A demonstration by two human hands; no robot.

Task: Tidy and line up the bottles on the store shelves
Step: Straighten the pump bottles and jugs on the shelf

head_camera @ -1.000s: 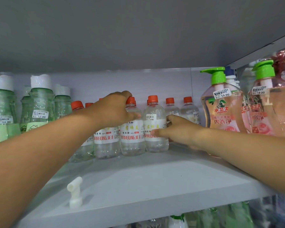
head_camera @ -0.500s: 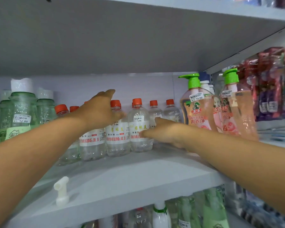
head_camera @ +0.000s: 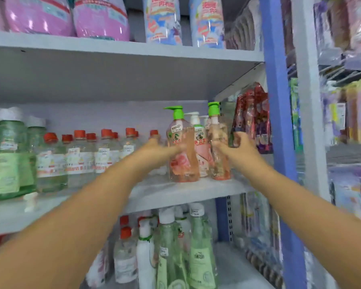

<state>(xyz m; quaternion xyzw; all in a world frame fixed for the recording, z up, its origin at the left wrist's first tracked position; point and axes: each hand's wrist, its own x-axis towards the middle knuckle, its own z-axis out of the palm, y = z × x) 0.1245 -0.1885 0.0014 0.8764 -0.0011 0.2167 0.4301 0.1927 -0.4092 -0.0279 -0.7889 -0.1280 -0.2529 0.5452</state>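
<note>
Both bare arms are being stretched toward the middle shelf (head_camera: 175, 190), where the pink pump bottles are standing at its right end; the picture is blurred by motion, so fine detail is being lost. The left hand (head_camera: 154, 150) is being pressed against the left side of the front pump bottle (head_camera: 182, 151), a clear pink one with a green pump head and a price sticker; the fingers are being hidden partly behind the bottle and smeared by blur, so whether they are being curled around it or only laid against it cannot be told. The right hand (head_camera: 239, 148) is being held at the right side of the second green-topped pump bottle (head_camera: 218, 149); its thumb and fingers are being spread in a loose curve about the bottle, yet a firm grip cannot be confirmed. Between the two, a white-topped pump bottle (head_camera: 199, 142) is being kept slightly further back. To the left along the same shelf, a row of small clear bottles with red caps (head_camera: 79, 155) is being displayed upright, and beyond them green bottles with white caps (head_camera: 8, 153) are being shown at the far left. Red packets (head_camera: 252, 115) are being hung just right of the right hand; a blue upright post (head_camera: 277, 122) is being seen beside them.
</note>
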